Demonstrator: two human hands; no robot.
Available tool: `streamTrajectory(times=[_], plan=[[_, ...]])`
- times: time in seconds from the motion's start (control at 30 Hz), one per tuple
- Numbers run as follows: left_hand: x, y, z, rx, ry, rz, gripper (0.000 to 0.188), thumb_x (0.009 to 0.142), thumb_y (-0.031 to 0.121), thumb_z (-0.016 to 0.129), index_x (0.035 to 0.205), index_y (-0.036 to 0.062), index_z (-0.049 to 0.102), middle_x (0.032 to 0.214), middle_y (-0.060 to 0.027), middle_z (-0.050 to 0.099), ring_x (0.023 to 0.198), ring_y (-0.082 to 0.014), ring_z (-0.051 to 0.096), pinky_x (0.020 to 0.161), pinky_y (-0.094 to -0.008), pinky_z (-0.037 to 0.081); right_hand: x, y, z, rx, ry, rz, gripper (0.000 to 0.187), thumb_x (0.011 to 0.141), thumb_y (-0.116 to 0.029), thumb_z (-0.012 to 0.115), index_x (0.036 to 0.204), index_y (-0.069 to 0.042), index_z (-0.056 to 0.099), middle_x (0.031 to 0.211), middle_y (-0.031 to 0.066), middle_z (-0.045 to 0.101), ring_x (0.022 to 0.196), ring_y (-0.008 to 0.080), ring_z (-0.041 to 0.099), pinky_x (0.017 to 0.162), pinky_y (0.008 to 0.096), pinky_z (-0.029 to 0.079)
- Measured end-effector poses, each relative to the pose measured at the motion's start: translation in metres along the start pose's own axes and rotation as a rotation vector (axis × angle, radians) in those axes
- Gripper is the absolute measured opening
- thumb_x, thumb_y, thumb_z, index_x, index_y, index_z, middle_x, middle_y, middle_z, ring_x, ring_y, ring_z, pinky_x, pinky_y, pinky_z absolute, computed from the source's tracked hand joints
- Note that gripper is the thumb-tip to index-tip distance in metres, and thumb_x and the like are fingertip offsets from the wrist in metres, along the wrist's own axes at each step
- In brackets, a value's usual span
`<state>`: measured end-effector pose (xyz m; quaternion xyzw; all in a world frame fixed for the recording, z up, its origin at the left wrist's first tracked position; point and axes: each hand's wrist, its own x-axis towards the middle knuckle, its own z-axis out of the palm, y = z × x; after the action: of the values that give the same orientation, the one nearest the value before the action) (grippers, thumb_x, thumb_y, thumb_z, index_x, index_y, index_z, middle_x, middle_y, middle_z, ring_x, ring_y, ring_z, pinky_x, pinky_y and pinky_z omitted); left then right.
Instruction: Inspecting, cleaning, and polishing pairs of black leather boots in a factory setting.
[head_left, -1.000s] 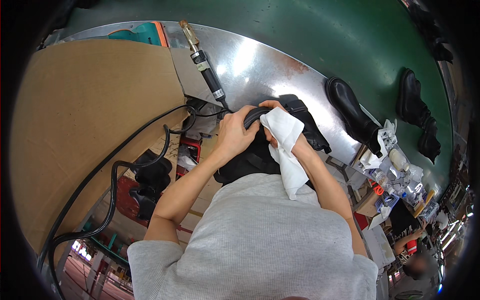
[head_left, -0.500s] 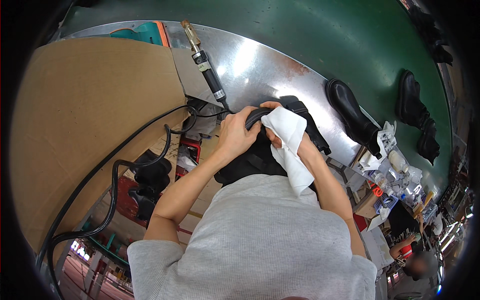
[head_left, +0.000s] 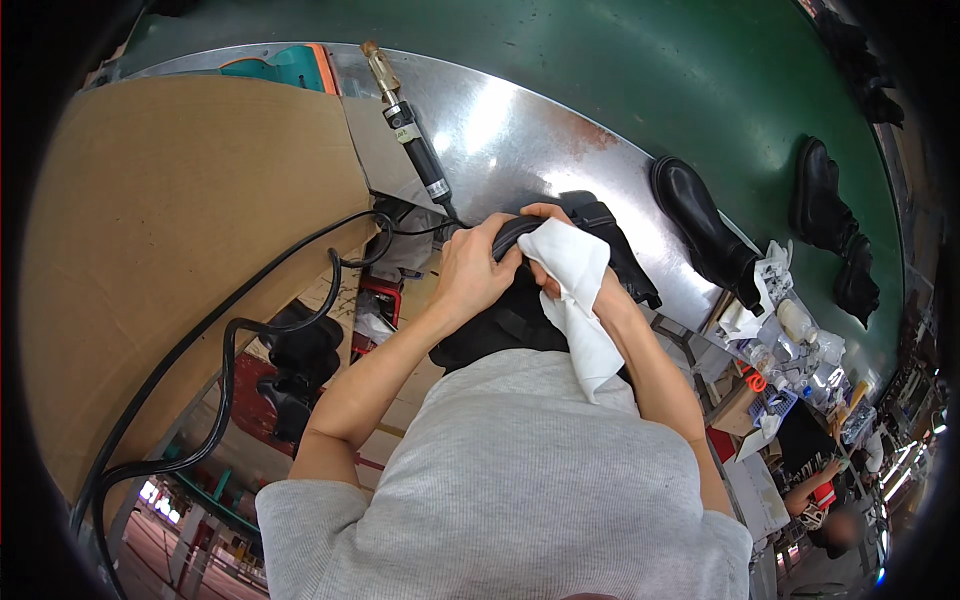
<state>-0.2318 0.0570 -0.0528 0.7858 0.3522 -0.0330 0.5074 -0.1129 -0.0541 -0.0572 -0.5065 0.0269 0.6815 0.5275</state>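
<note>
Clasped a curved, stitched black leather boot (head_left: 515, 236) beside the shiny metal surface (head_left: 500, 150), closing left grip (head_left: 468, 268) on its edge and right grip (head_left: 610, 296) on boot and limp white cloth (head_left: 568, 258); let only the cloth's tail drift bodyward (apparently working one spot).

Cardboard (head_left: 190, 250) — left | tool (head_left: 420, 155) on worktop (head_left: 545, 135) | boot (head_left: 693, 213) — right of cloth (head_left: 572, 258)

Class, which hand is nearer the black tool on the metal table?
Left: the left hand is near the corded end of the tool; the right hand is farther right.
</note>
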Motion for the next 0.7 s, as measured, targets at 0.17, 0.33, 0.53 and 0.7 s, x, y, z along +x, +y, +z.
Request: streamTrajectory(times=[0.17, 0.33, 0.53, 0.7], plan=[[0.0, 0.001, 0.0, 0.02, 0.004, -0.024, 0.029, 0.076, 0.014, 0.062, 0.103, 0.0024, 0.061, 0.07, -0.0184, 0.062, 0.053, -0.0272, 0.059, 0.056, -0.0336, 0.046, 0.004, 0.004, -0.003, 0.063, 0.004, -0.011, 0.03, 0.093, -0.019, 0.042, 0.121, -0.009, 0.042, 0.053, 0.0037, 0.049, 0.039, 0.0107, 0.043, 0.034, 0.022, 0.032], [0.0, 0.002, 0.001, 0.012, -0.007, -0.042, 0.029, 0.076, 0.014, 0.062, 0.103, 0.0029, 0.061, 0.07, -0.0181, 0.062, 0.054, -0.0275, 0.059, 0.057, -0.0339, 0.046, 0.005, 0.003, -0.006, 0.095, 0.006, 0.038, 0.029, 0.092, -0.018, 0.044, 0.12, -0.008, 0.043, 0.054, 0.0049, 0.049, 0.037, 0.0116, 0.042, 0.034, 0.0224, 0.032], [-0.001, 0.0, 0.001, 0.022, 0.008, -0.011, 0.029, 0.076, 0.015, 0.062, 0.103, 0.0031, 0.061, 0.071, -0.0182, 0.062, 0.054, -0.0277, 0.059, 0.057, -0.0337, 0.046, -0.001, -0.001, 0.001, 0.105, 0.015, 0.004, 0.027, 0.092, -0.018, 0.044, 0.117, -0.008, 0.044, 0.051, 0.0045, 0.048, 0.036, 0.0117, 0.041, 0.033, 0.0231, 0.032], [0.0, 0.0, -0.002, 0.029, 0.008, -0.024, 0.029, 0.076, 0.014, 0.063, 0.102, 0.0029, 0.061, 0.07, -0.0181, 0.062, 0.053, -0.0275, 0.059, 0.057, -0.0332, 0.046, 0.007, 0.0, 0.003, 0.012, 0.078, 0.024, 0.031, 0.093, -0.018, 0.042, 0.123, -0.007, 0.041, 0.049, 0.0049, 0.045, 0.033, 0.0112, 0.038, 0.032, 0.0237, 0.03]])
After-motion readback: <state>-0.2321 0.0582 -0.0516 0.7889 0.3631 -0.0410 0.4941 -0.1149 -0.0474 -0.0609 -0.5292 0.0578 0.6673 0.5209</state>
